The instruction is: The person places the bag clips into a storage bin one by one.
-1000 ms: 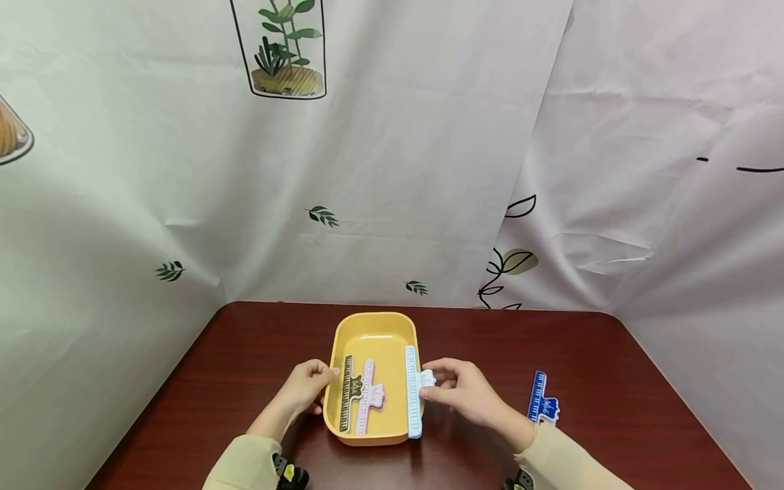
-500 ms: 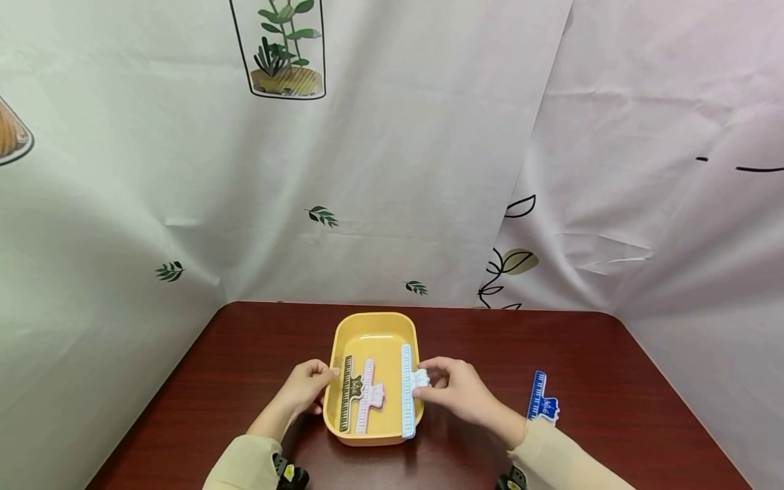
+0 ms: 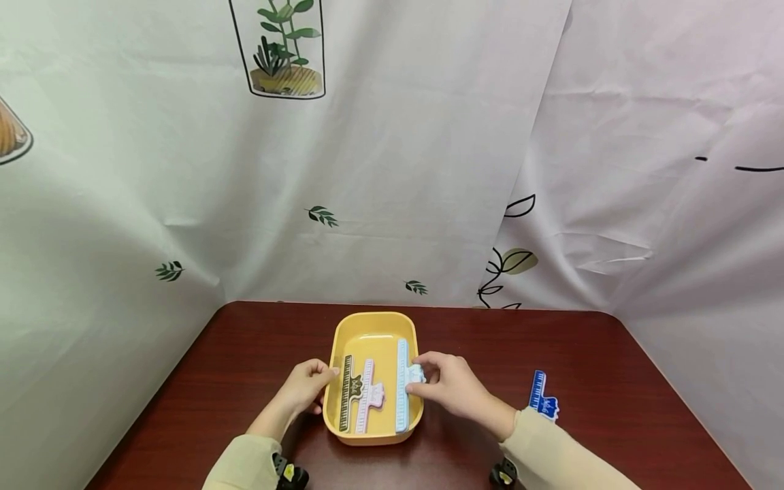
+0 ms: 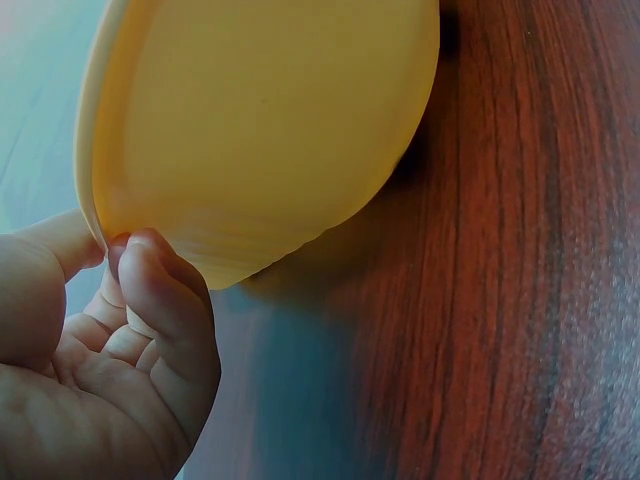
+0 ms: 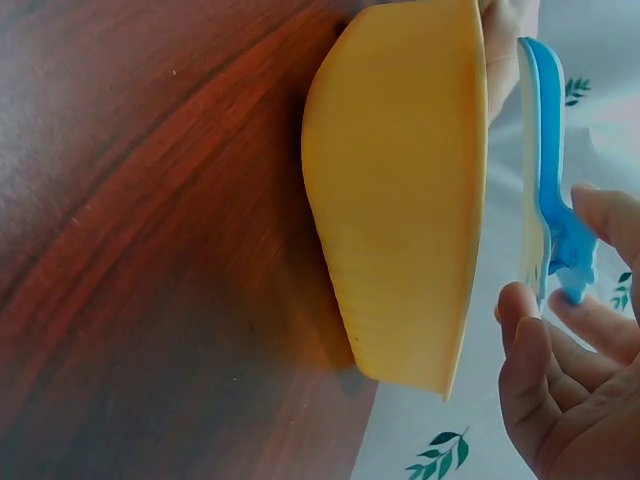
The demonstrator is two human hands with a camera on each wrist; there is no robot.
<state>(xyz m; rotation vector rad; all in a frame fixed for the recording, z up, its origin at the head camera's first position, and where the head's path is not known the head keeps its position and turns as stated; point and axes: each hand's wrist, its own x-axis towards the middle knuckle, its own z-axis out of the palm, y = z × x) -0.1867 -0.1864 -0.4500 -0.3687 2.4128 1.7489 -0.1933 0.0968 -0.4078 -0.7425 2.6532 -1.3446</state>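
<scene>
A yellow plastic tray [image 3: 375,345] stands on the table, and my left hand [image 3: 304,389] pinches its left rim between thumb and fingers. In the left wrist view this grip on the rim shows close up. My right hand [image 3: 454,388] holds a light blue ruler clip [image 3: 401,388] by its handle, over the right side of the tray. Seen from the right wrist, the blue clip [image 5: 550,140] is above the rim, apart from the tray wall [image 5: 400,190]. Inside the tray, on the left, lie a dark brown ruler clip [image 3: 346,401] and a pink ruler clip [image 3: 365,401], side by side.
A dark blue ruler clip [image 3: 542,398] lies on the reddish-brown table [image 3: 478,333] to the right, partly hidden by the right sleeve [image 3: 551,446]. A pale printed cloth [image 3: 392,170] hangs behind and at both sides of the table.
My right hand has carried the light blue clip leftward and slightly away from me, from over the right rim to inside the tray's outline. The left hand and tray stay put.
</scene>
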